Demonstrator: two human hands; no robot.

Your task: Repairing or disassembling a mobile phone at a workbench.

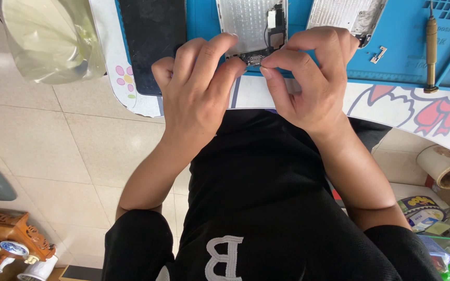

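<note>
An opened silver phone housing (246,23) with exposed inner parts lies on a blue work mat (407,52). My left hand (196,88) and my right hand (308,78) meet at its near end. The fingertips of both hands pinch a small dark component (254,60) at the housing's bottom edge. What lies under the fingers is hidden.
A second silver housing (345,14) lies to the right, with a small metal bracket (378,54) and a brass-handled tool (432,47) beyond it. A black phone screen (149,41) lies left of the mat. A clear plastic bag (48,36) hangs at the upper left. Tiled floor lies below.
</note>
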